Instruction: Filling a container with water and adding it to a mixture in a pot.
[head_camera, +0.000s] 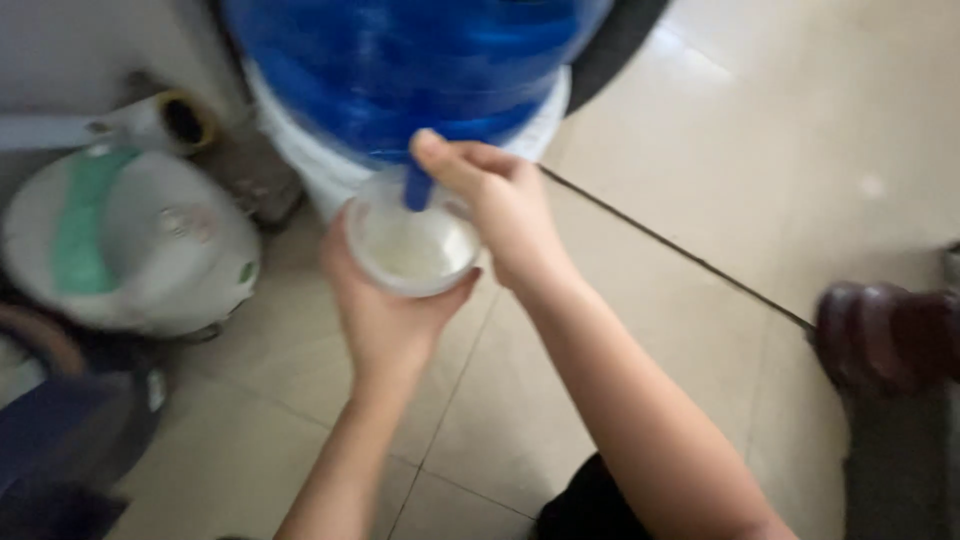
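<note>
Beige floor tiles (800, 150) fill the blurred view. Above, a blue water jug (400, 60), cut off at the top, sits on a white base (300, 160). Left hand (385, 320) grips a clear cup (412, 245) under the blue tap (418, 188), which the right hand (505, 215) pinches.

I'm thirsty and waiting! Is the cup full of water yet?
Not full yet, as far as the blurry picture shows. Done: the left hand has the clear cup in place under the blue tap of the big blue water bottle. In hand: the right hand is on the tap. The cup looks only part filled, so more filling seems left.
</note>
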